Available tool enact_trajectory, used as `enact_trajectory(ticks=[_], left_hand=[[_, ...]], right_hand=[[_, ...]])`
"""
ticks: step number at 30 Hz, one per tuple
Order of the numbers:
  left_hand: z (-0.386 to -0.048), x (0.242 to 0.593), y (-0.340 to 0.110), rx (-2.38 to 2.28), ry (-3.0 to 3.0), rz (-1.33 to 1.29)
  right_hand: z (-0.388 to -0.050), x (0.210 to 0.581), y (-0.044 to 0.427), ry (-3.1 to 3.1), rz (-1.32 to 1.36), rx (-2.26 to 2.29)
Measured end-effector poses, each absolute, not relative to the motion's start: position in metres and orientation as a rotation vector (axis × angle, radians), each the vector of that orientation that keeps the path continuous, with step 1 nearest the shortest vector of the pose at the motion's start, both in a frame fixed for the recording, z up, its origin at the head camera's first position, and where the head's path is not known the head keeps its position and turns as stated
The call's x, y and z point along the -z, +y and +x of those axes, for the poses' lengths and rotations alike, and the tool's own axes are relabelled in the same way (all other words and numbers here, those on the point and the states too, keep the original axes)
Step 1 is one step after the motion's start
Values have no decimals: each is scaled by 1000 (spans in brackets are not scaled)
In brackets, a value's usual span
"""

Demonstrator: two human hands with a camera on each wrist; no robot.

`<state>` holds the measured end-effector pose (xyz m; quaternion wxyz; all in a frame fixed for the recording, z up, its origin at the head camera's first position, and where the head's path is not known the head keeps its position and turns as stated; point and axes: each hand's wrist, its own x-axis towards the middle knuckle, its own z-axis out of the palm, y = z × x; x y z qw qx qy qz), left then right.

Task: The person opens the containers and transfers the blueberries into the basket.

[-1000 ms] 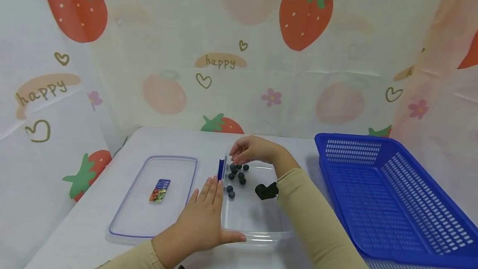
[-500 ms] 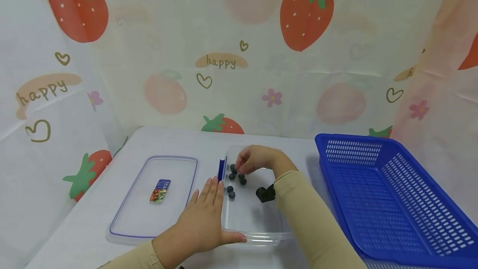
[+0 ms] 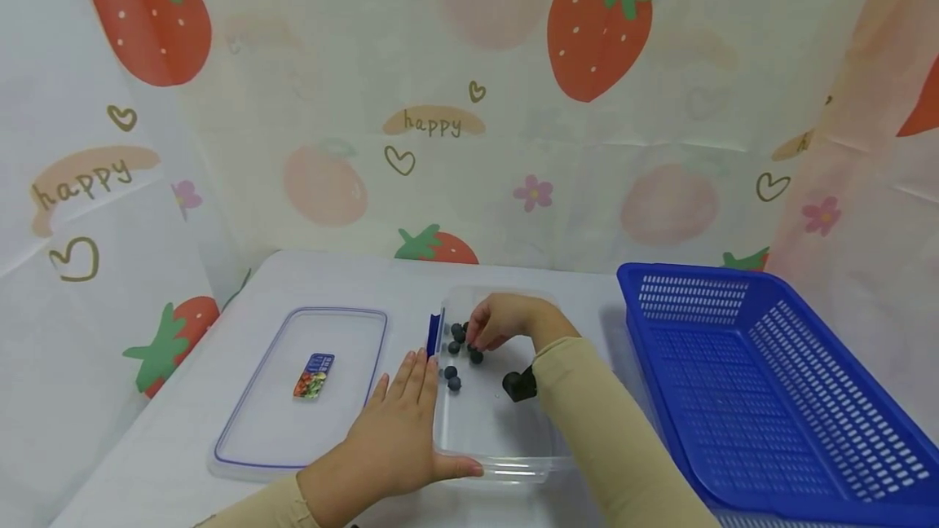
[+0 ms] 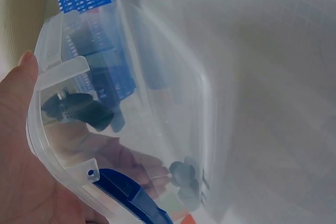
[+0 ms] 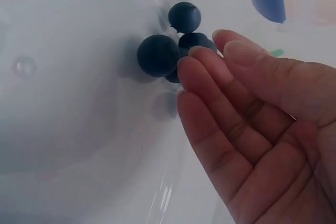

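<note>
Several dark round berries [image 3: 455, 384] lay inside a clear plastic container [image 3: 495, 434] just below the middle of the frame. Two sat close together beside the container's left wall, and the others clustered farther back, partly covered by the fingertips. The right hand [image 3: 513, 318] reached down over that cluster, its fingers gently bent and its thumb drawn near the index finger. From the right wrist, berries showed just beyond and partly behind those fingertips; whether one was pinched between them I could not tell.

The left hand [image 3: 392, 438] was released, grasping nothing: its fingers lay straight along the outside of the container's left wall, and its thumb stretched across the near left corner of the rim. From the left wrist, berries and the right hand's fingers showed through the clear plastic.

A blue latch [image 3: 434, 334] stuck out from the container's left side, beyond the left fingertips. A clear lid [image 3: 271, 422] with a blue edge lay flat on the white bench [image 3: 418, 288] at the lower left, with a colourful label [image 3: 314, 376] on it. A large blue basket [image 3: 734, 389] with perforated sides filled the lower right. Behind everything hung a pale backdrop [image 3: 499, 153] printed with strawberries, hearts and flowers.
</note>
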<state>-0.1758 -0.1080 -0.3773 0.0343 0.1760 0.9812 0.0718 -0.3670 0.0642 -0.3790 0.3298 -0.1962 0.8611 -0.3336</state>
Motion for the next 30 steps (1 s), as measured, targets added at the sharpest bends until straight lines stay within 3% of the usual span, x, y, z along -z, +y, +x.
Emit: enact_trajectory(ticks=[30], left_hand=[[-172,376,-107,-214,3020,522]], right_hand=[[-357,382,61,2219,-346,749]])
